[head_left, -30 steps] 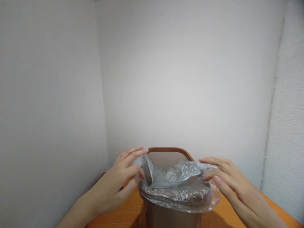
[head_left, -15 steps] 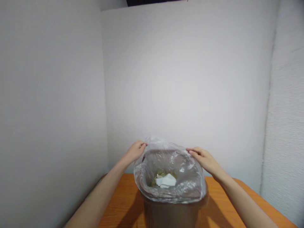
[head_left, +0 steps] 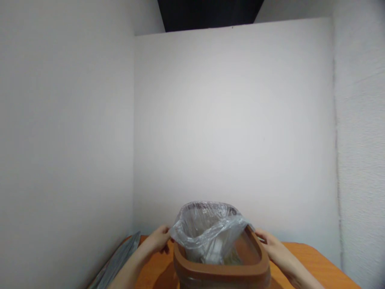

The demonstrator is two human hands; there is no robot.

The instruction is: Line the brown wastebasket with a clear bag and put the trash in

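A brown trash bin (head_left: 222, 269) stands in front of me, its near and right rim bare. A clear plastic bag (head_left: 198, 241) still wraps the far rim, while its near edge is drawn up across the opening. Some whitish and yellowish contents show dimly through the plastic. At the bin's left, my left hand (head_left: 159, 239) is closed on the bag's edge, its lower fingers curled. My right hand (head_left: 269, 243) is at the right rim, fingertips closed at the bag's stretched corner; the rim partly hides them.
The bin rests on an orange wooden table (head_left: 306, 257). A grey, folded plastic sheet or bag (head_left: 120, 261) lies along the table's left edge. White walls (head_left: 234, 120) enclose the table at the back and both sides.
The bag's near edge has come off the front rim and is lifted inward, baring the brown rim. Both hands have moved from the far rim down to the bin's sides. My view has tilted up.
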